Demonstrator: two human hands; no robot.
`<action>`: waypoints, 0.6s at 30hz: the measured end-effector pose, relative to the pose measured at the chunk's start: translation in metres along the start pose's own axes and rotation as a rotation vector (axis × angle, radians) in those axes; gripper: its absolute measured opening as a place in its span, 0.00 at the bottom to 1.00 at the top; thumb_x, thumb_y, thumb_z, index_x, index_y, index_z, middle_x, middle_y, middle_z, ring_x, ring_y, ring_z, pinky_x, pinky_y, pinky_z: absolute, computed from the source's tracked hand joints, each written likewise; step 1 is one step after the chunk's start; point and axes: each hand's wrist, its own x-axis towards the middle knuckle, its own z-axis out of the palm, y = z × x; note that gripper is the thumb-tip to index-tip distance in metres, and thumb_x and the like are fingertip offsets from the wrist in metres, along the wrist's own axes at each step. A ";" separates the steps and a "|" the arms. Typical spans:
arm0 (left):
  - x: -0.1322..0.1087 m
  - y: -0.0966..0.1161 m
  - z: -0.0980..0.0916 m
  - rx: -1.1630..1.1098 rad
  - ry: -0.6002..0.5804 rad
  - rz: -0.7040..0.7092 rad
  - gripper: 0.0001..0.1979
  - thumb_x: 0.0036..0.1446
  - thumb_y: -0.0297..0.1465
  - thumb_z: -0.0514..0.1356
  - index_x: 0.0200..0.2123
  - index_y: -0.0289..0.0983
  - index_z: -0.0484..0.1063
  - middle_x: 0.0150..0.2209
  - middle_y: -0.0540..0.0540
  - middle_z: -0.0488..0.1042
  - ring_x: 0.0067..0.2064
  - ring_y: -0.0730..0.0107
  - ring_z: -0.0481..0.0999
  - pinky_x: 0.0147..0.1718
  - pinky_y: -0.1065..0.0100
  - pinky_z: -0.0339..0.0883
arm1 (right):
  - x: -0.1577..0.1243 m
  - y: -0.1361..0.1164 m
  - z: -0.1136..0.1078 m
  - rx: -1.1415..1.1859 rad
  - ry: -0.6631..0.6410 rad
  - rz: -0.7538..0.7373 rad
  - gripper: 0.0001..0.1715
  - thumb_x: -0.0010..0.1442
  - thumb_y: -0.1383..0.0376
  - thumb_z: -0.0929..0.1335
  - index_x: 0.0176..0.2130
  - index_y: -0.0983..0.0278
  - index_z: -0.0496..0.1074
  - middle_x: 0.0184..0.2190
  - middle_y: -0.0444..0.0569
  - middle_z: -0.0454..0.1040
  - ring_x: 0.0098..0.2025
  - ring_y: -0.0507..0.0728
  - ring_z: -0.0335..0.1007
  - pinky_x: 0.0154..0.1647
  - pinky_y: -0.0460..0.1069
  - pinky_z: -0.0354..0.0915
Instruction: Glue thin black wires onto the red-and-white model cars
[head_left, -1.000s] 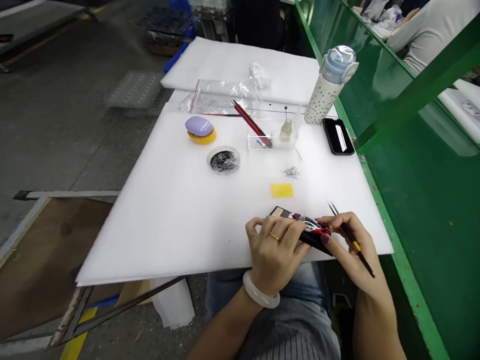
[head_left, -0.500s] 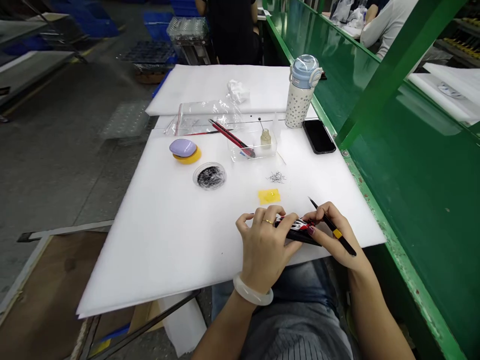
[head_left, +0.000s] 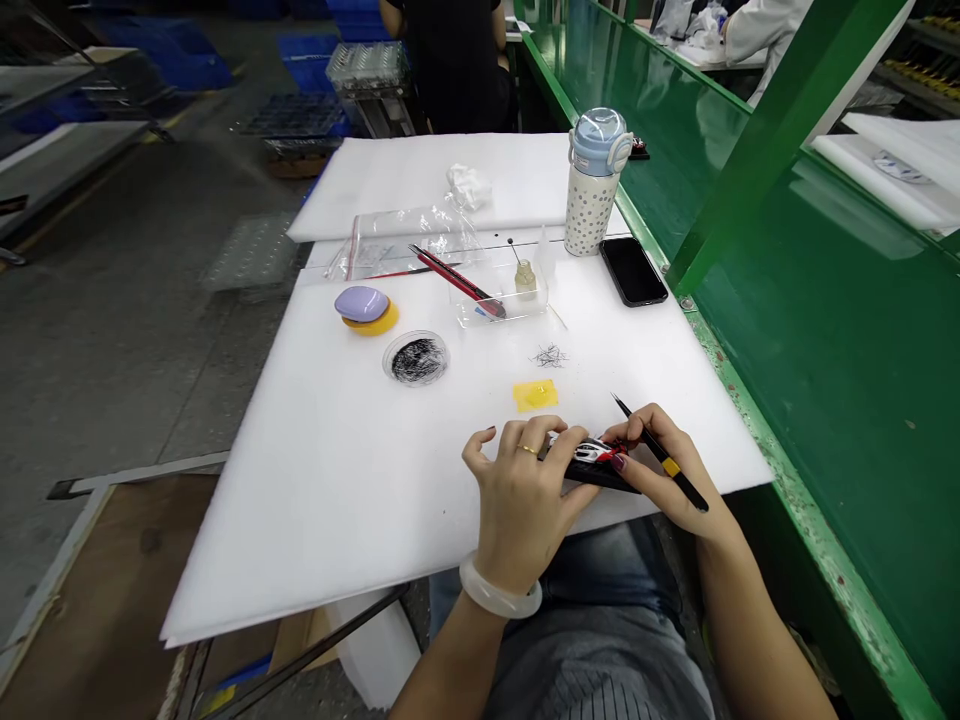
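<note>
We pinch red-white-black strip (head_left: 598,453) between hands at worktop (head_left: 337,480) edge: left hand (head_left: 525,490) clamps left end, right hand (head_left: 660,475) grips right end plus tweezers (head_left: 663,462). Print too small to read.

L hand (head_left: 525,490) lies palm-down w/ fingers curled. Thumb and index tips pinch one end of a small red-black piece (head_left: 596,452), and the pinky splays out away from the grip. L wrist is slightly bent, forearm running back to the body from below-left of the grip. R hand (head_left: 664,470) closes in from the opposite side, fingertips on the same piece, w/ tweezers (head_left: 660,458) clamped btwn thumb and index, points aimed up and away from the grip. R forearm comes in from lower right. Knuckles up on both.
</note>
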 end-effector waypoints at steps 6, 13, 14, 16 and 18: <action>-0.007 -0.019 -0.007 -0.036 0.024 0.014 0.24 0.59 0.49 0.68 0.50 0.41 0.73 0.46 0.44 0.77 0.47 0.55 0.75 0.54 0.51 0.54 | 0.006 -0.003 -0.006 -0.045 -0.032 0.001 0.14 0.66 0.56 0.70 0.41 0.59 0.61 0.43 0.50 0.79 0.40 0.57 0.71 0.40 0.52 0.66; -0.021 -0.047 -0.010 -0.187 0.010 -0.007 0.26 0.65 0.53 0.58 0.55 0.40 0.69 0.48 0.43 0.75 0.49 0.60 0.75 0.51 0.60 0.66 | 0.017 -0.009 -0.016 -0.067 -0.118 0.056 0.14 0.65 0.57 0.70 0.40 0.58 0.61 0.40 0.48 0.79 0.37 0.56 0.71 0.37 0.50 0.65; -0.023 -0.048 -0.011 -0.198 0.026 -0.027 0.26 0.65 0.53 0.58 0.56 0.40 0.68 0.49 0.43 0.75 0.51 0.60 0.75 0.51 0.60 0.67 | 0.018 -0.010 -0.020 -0.066 -0.118 0.051 0.15 0.64 0.58 0.71 0.40 0.58 0.60 0.41 0.48 0.79 0.38 0.56 0.71 0.38 0.50 0.65; -0.028 -0.050 -0.012 -0.210 0.055 -0.080 0.26 0.67 0.51 0.57 0.58 0.40 0.67 0.51 0.42 0.74 0.53 0.60 0.74 0.52 0.61 0.68 | 0.020 -0.011 -0.029 -0.074 -0.090 0.029 0.16 0.63 0.58 0.72 0.40 0.58 0.61 0.42 0.49 0.80 0.40 0.56 0.72 0.40 0.50 0.66; -0.033 -0.052 -0.011 -0.224 0.058 -0.131 0.22 0.69 0.48 0.57 0.58 0.40 0.67 0.51 0.44 0.74 0.52 0.61 0.75 0.51 0.62 0.68 | 0.022 -0.014 -0.043 -0.087 -0.008 0.013 0.17 0.61 0.59 0.73 0.39 0.58 0.61 0.42 0.49 0.80 0.39 0.56 0.73 0.40 0.50 0.67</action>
